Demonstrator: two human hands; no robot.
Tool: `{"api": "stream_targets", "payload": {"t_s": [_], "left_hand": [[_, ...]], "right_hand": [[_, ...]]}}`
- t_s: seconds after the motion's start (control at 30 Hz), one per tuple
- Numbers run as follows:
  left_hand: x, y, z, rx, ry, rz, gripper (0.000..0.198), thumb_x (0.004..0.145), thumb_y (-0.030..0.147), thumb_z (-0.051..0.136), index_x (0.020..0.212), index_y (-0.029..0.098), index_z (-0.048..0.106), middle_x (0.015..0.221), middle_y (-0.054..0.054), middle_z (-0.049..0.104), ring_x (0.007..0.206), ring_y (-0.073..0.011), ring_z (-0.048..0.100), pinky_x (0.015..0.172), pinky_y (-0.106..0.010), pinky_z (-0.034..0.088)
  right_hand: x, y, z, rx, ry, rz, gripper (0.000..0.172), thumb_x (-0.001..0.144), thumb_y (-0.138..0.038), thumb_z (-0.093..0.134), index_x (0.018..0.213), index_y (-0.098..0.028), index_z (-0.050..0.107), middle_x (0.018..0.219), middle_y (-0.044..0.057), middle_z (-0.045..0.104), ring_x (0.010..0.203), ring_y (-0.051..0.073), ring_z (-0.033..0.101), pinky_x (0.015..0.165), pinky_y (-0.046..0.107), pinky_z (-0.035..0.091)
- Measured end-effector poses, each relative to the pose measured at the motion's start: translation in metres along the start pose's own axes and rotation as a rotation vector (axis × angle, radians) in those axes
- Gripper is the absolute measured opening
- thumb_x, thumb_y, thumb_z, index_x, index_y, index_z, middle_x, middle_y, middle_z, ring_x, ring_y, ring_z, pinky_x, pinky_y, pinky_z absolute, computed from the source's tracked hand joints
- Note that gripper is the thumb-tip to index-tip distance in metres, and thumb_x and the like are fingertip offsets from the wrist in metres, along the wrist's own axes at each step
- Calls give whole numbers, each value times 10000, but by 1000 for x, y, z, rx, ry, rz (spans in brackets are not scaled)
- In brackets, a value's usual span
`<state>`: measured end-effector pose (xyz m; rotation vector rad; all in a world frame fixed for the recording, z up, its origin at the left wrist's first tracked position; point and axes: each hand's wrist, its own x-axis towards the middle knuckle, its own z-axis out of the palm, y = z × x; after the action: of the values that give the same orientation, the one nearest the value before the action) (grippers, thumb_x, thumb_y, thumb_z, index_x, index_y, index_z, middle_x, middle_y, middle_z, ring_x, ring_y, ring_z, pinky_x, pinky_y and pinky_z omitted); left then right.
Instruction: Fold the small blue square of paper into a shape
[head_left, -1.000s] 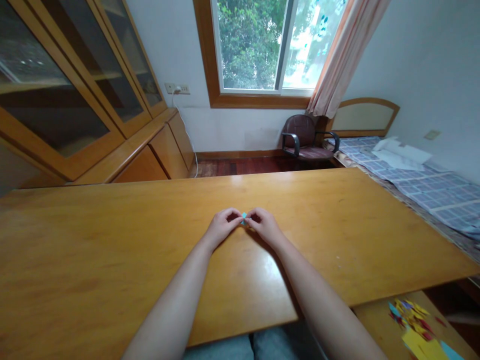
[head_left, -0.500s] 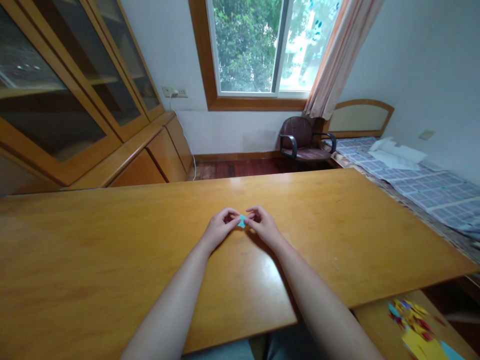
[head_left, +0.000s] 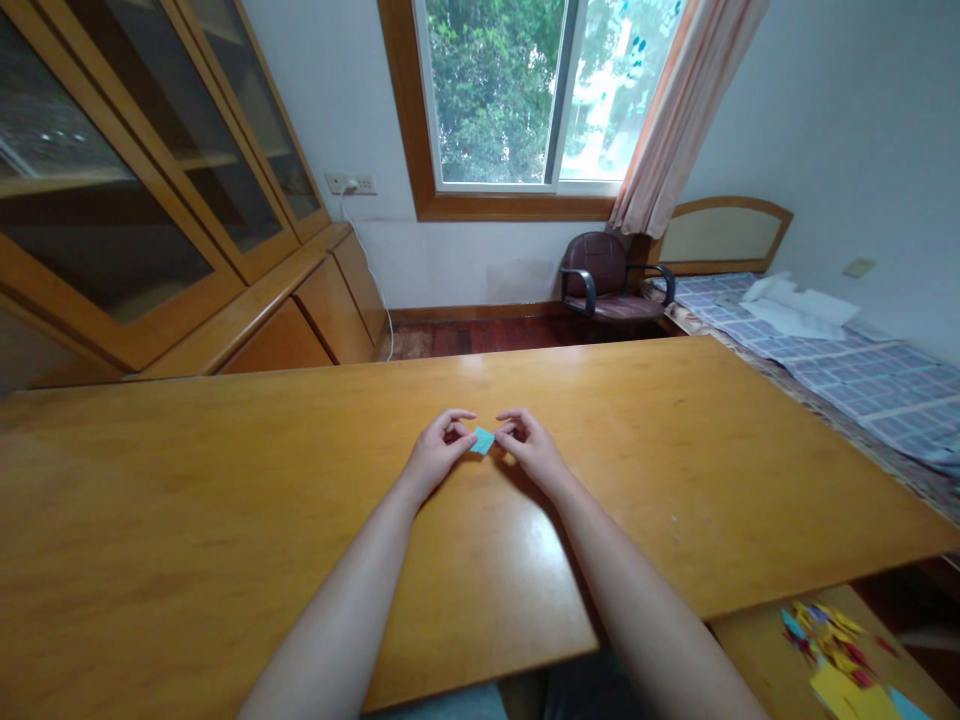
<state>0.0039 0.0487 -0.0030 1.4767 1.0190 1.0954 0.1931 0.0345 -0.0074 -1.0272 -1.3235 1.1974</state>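
Observation:
A small light-blue piece of paper (head_left: 482, 440) is held between my two hands, just over the wooden table (head_left: 225, 520). My left hand (head_left: 441, 448) pinches its left corner between thumb and fingers. At the opposite corner, the thumb and a finger of my right hand (head_left: 529, 446) close on the paper. The index fingers of both hands arch above it, apart from each other. Any folds in the paper are too small to make out.
On a lower surface at the bottom right lie a pile of yellow, red and blue paper pieces (head_left: 832, 635) and a yellow sheet (head_left: 851, 693). Beyond the table stand a maroon armchair (head_left: 604, 270), a bed (head_left: 862, 370) and a glass-doored cabinet (head_left: 225, 265).
My fingertips have drawn slightly apart, and more of the light-blue paper shows between them. The index fingers have lifted off a little.

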Motion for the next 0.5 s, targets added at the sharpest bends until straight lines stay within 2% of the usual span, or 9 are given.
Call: {"api": "stream_targets", "payload": {"t_s": [0.17,0.3,0.5], "left_hand": [[0,3,1,6,8,-18,331,754,323,693,1041,190,593,697,36,582,663,-126,564,645,-227,436],[0,2,1,38,-16,-3,324,770,313,681,1056,186,600,718,27,597,681,-130,575,656,-229,437],[-1,1,3,119,-39,17,291,779,307,673,1036,175,630,734,15,622,698,-138,588,666,-235,442]], "right_hand": [[1,3,-1,33,14,-1,283,793,-331,622,1030,-192,553,755,-6,634,685,141,598,694,281,480],[-1,3,2,-3,-53,7,326,788,-353,652,1060,-201,556,771,-9,635,672,134,600,676,276,480],[-2,1,3,-61,-68,-8,300,789,-306,651,1054,-195,565,738,-24,625,646,121,576,663,270,443]]}}
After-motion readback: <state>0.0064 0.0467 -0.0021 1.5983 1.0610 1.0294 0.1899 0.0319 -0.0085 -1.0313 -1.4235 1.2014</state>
